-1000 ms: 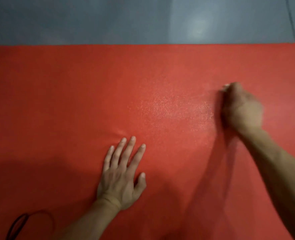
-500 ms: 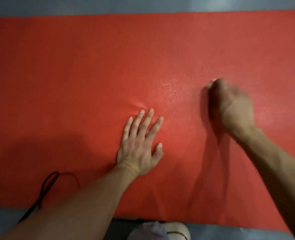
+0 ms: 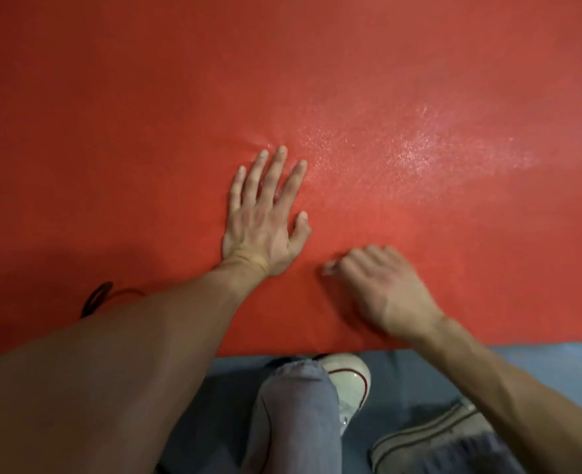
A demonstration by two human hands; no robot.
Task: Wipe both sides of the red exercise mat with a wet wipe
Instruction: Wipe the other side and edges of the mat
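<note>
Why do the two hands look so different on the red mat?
The left hand lies flat with fingers spread; the right hand is curled into a fist. The left holds nothing; the right pinches a bit of white wet wipe. Both rest on the red mat.

Open red mat (image 3: 419,80) beyond; black cord (image 3: 98,295) near left.

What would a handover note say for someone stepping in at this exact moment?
Left hand: open, flat on the red mat, pinning it.
Right hand: fingers closed on the wet wipe, of which only a pale scrap shows, near the mat's near edge.
Done: a wet sheen marks the wiped middle of the top side.
Left: the rest of this side, then the underside.
</note>
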